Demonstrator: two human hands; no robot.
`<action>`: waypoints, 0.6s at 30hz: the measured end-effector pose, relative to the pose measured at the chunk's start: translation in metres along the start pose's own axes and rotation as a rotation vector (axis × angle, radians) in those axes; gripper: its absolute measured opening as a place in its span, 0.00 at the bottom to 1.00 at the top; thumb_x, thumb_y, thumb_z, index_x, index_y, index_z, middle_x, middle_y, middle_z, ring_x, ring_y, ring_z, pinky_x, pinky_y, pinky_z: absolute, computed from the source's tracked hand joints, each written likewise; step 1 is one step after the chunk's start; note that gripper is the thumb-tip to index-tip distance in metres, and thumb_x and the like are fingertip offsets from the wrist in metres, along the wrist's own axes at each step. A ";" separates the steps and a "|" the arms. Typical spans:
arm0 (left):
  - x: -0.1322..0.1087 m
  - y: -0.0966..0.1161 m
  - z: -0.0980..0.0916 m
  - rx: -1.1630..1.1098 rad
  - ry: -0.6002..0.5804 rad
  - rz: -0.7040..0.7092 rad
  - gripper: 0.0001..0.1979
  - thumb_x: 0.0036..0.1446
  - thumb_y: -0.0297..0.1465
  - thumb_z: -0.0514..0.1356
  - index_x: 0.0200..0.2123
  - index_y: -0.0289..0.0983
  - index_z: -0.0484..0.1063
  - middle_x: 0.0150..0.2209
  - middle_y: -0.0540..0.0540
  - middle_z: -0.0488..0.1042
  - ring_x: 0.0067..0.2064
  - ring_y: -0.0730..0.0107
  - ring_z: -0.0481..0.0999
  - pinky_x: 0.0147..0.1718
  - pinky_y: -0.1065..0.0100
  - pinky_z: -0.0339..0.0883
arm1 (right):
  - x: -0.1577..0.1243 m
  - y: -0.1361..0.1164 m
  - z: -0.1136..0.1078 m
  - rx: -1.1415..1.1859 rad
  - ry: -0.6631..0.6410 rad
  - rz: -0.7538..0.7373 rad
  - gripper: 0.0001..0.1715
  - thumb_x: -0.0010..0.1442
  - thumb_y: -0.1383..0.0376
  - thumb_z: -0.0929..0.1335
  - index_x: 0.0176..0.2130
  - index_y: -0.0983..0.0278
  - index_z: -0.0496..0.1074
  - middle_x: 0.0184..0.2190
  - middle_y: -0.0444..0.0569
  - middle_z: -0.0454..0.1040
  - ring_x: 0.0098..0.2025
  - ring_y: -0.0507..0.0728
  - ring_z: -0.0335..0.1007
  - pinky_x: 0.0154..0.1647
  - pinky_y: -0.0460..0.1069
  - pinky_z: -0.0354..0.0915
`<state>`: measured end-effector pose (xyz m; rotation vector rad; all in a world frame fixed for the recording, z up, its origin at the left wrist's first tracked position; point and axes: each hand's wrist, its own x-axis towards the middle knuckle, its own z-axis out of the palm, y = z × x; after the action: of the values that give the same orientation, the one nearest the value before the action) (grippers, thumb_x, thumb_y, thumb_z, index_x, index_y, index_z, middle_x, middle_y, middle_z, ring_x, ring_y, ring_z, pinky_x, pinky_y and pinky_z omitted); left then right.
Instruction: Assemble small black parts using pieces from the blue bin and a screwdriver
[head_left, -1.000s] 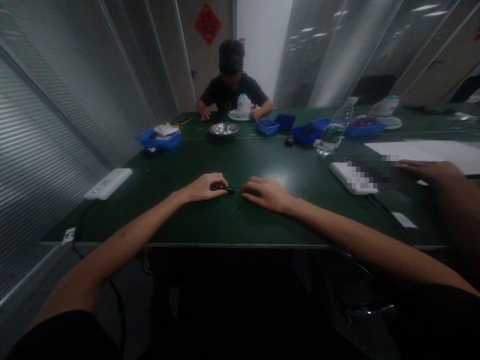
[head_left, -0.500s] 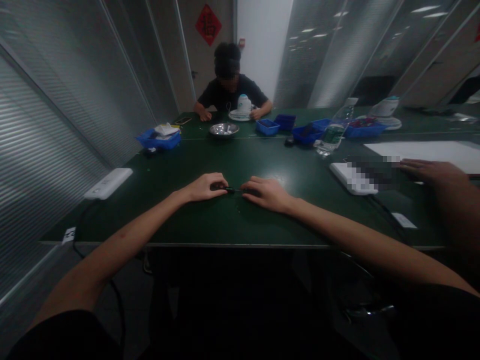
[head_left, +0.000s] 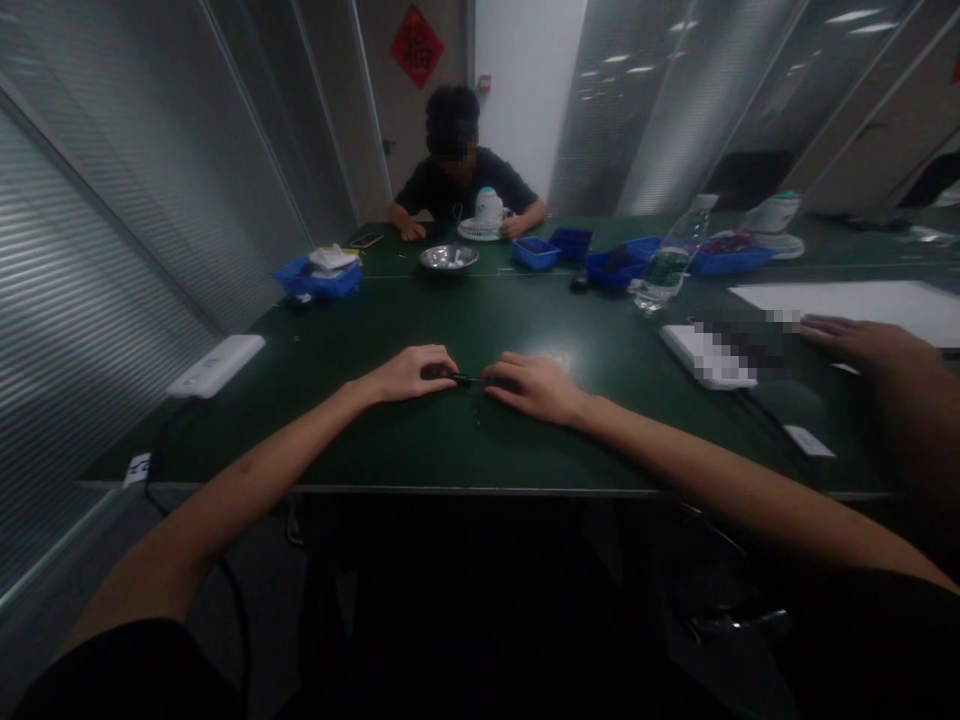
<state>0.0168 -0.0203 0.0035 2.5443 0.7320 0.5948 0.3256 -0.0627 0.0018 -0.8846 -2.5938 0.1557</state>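
Observation:
Low over the green table (head_left: 390, 450), my left hand (head_left: 415, 375) pinches a small dark slim object (head_left: 463, 380) between thumb and fingers. Its thin end points right, into the curled fingers of my right hand (head_left: 536, 388). Only the short stretch between the two hands shows; the rest is covered by fingers, and its exact kind is too small and dim to make out. Both wrists are close to the tabletop.
A white power strip (head_left: 217, 366) lies left, another white strip (head_left: 705, 357) right, near another person's hand (head_left: 870, 345). Farther back are a metal bowl (head_left: 448, 261), blue trays (head_left: 319, 280), a clear bottle (head_left: 671, 255) and a seated person (head_left: 454, 165) with a small fan (head_left: 487, 215).

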 end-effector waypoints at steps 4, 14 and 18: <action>0.000 -0.001 0.001 0.000 -0.004 -0.001 0.14 0.68 0.41 0.64 0.49 0.38 0.80 0.42 0.43 0.76 0.41 0.62 0.76 0.41 0.62 0.69 | 0.000 0.000 0.000 -0.002 0.002 0.000 0.20 0.76 0.54 0.64 0.58 0.60 0.75 0.48 0.52 0.76 0.36 0.54 0.70 0.34 0.50 0.59; 0.001 -0.001 0.001 -0.005 -0.020 0.020 0.14 0.69 0.41 0.64 0.50 0.38 0.81 0.44 0.42 0.76 0.43 0.61 0.76 0.44 0.62 0.69 | 0.000 -0.001 -0.001 0.014 -0.003 -0.015 0.20 0.76 0.54 0.64 0.58 0.60 0.75 0.48 0.52 0.76 0.37 0.55 0.71 0.36 0.49 0.60; 0.002 -0.001 0.002 -0.004 -0.023 0.021 0.15 0.69 0.41 0.64 0.51 0.38 0.81 0.44 0.42 0.76 0.44 0.61 0.76 0.44 0.62 0.69 | 0.001 0.000 -0.001 0.009 -0.006 -0.017 0.21 0.77 0.53 0.64 0.59 0.60 0.75 0.49 0.51 0.76 0.37 0.55 0.71 0.36 0.50 0.60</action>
<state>0.0186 -0.0189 0.0014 2.5538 0.6958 0.5727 0.3254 -0.0628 0.0031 -0.8596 -2.6032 0.1649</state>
